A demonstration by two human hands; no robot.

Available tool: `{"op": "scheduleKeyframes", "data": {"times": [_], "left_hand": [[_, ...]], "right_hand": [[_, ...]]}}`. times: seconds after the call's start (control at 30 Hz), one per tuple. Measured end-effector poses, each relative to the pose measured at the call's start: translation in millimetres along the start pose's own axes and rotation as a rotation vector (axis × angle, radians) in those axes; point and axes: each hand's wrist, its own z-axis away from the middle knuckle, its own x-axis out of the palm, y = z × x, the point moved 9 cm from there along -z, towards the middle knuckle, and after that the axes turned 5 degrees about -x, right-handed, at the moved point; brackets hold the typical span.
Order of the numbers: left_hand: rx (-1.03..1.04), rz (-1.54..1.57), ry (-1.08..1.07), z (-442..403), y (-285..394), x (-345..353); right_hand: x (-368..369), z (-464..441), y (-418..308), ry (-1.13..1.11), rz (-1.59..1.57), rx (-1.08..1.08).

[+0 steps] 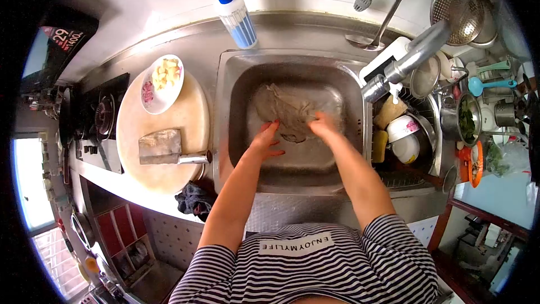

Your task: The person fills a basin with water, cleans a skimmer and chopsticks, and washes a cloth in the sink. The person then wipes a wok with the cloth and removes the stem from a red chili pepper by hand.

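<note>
A wet-looking grey-brown cloth [284,108] lies spread and crumpled in the stainless steel sink [242,177]. My left hand [266,142] is at the cloth's near left edge, fingers spread apart, with the upper fingertips touching the fabric. At the cloth's right end, my right hand [323,125] has its fingers closed on the fabric; its fingertips are slightly blurred.
Left of the sink, a round cutting board [194,112] bears a cleaver [160,146] and a white plate [160,100] of chopped food. A blue-capped bottle [239,25] stands behind the sink. The faucet [405,65] and a dish rack with bowls [404,128] are at right.
</note>
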Motion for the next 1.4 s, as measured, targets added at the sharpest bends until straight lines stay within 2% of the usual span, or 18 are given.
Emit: {"op": "scheduleKeyframes", "data": {"times": [0.13,0.2,0.27,0.37,0.4,0.5,0.53,0.6,0.63,0.7,0.8,0.87,0.9,0.93,1.0,1.07,1.2,1.4], "left_hand": [[-0.125,0.514,-0.311,-52.8,-9.3,33.3],[-0.009,0.596,-0.487,-43.0,9.5,41.7],[0.127,0.212,-0.231,-61.4,2.7,17.9],[0.093,0.500,-0.455,-77.6,-29.0,29.0],[0.190,0.934,-0.652,-74.7,-20.2,46.2],[0.092,1.085,-0.463,-80.4,-11.8,49.7],[0.096,0.615,-0.147,-35.7,7.9,38.8],[0.128,0.435,0.122,3.8,31.3,25.1],[0.200,0.306,0.101,-2.4,38.5,17.4],[0.215,0.233,0.049,-25.0,35.2,-6.7],[-0.029,0.197,0.021,-148.0,-41.6,-50.3],[0.207,-0.427,0.103,-142.4,-33.5,-46.9],[-0.015,0.044,0.133,-86.0,-27.1,-38.8],[-0.068,0.070,0.135,-68.1,-21.8,-36.0],[-0.093,0.113,0.102,-73.9,-25.1,-27.5],[-0.069,0.183,0.066,-73.0,-21.0,-16.3],[-0.097,0.589,-0.179,-78.7,-17.8,17.5],[0.202,-0.135,-0.180,-60.1,-1.6,33.6]], "right_hand": [[35.5,74.2,-85.4,-0.372,-0.506,-0.419],[23.1,123.1,-120.2,-0.114,-0.506,-0.843],[34.4,143.1,-130.9,-0.079,-0.297,-0.781],[25.5,127.0,-136.0,0.262,-0.264,-0.834],[13.7,116.4,-139.2,0.423,-0.217,-0.844],[13.0,44.9,-113.4,0.293,-0.115,-0.475],[4.7,25.9,-99.4,0.336,-0.151,-0.361],[6.5,-25.3,-58.2,0.353,-0.169,-0.387],[-12.9,-18.4,-66.6,0.107,0.138,-0.271],[-30.4,-28.5,-37.8,0.162,0.067,-0.211],[1.5,10.1,-40.2,0.331,0.700,-0.684],[41.8,32.3,-36.4,0.036,0.778,-0.931],[56.8,32.9,-28.7,-0.130,0.750,-1.032],[54.8,29.6,-29.9,-0.141,0.754,-1.068],[11.7,-0.3,-30.1,0.161,0.606,-0.784],[22.5,-41.8,2.4,-0.114,0.053,-0.134],[52.8,53.6,-97.9,-0.381,-0.621,-0.379],[59.9,116.1,-146.2,0.046,-0.160,-0.894]]}}
